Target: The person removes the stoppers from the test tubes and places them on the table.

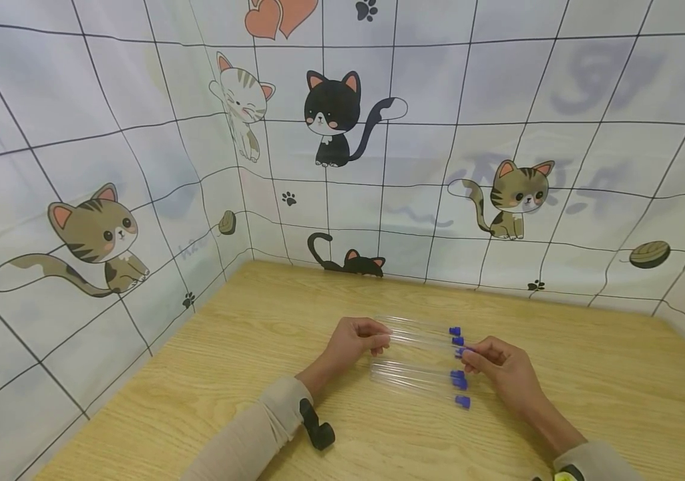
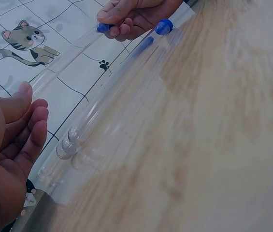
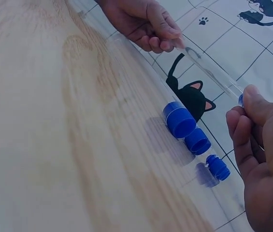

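A clear test tube (image 2: pixel 61 64) with a blue cap is held level between my two hands, just above the table. My left hand (image 1: pixel 356 339) pinches its uncapped end between thumb and fingers. At the other end, my right hand (image 1: pixel 506 371) pinches the blue cap (image 2: pixel 103 27), partly covering it. Nearer me, three similar capped test tubes (image 1: pixel 413 378) lie side by side, their blue caps (image 3: pixel 179 120) pointing right. Beyond the held tube lie more capped tubes (image 1: pixel 417 323), also with caps to the right.
The wood-grain table (image 1: pixel 210 407) spreads around the tubes. A white cloth (image 1: pixel 414 80) with grid lines and cartoon cats stands behind and to the left. A black strap (image 1: pixel 316 427) sits at my left wrist, over the beige sleeve (image 1: pixel 252 427).
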{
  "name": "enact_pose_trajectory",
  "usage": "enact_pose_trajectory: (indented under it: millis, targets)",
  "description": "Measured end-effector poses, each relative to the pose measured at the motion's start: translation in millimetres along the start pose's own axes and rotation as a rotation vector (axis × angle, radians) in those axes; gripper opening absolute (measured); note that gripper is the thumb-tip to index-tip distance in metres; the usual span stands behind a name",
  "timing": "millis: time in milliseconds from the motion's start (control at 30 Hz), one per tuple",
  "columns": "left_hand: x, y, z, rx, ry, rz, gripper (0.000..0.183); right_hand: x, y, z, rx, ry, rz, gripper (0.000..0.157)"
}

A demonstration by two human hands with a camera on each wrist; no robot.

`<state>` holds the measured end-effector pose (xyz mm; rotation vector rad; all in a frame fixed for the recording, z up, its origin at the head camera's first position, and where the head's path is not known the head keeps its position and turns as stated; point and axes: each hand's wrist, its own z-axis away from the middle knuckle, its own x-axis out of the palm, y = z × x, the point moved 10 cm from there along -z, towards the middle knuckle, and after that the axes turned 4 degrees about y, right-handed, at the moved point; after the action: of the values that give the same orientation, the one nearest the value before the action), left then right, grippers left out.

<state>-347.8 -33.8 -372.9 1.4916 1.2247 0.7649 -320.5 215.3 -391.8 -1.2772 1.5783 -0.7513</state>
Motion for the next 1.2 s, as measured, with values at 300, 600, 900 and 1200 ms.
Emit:
enact_pose_trajectory:
  millis: [300, 600, 900, 1200]
  targets:
    - [-0.9, -2.6, 0.8, 0.0, 0.014, -0.005, 0.019, 4.9, -3.6, 0.7, -0.029, -0.016, -0.019, 0.018]
    - [-4.2, -30.0, -12.3, 0.011, 0.025, -0.047, 0.02, 4.9, -6.1, 0.5, -0.041, -0.019, 0.019, 0.021]
    - [-3.0, -18.7, -10.1, 0.024, -0.001, -0.016, 0.02, 3.2, -9.5, -3.0, -0.057, -0.026, 0.022, 0.021]
    - [-6.3, -28.3, -15.4, 0.031, 0.001, 0.042, 0.022, 2.5, -15.6, -4.2, -0.1, -0.037, 0.04, 0.014]
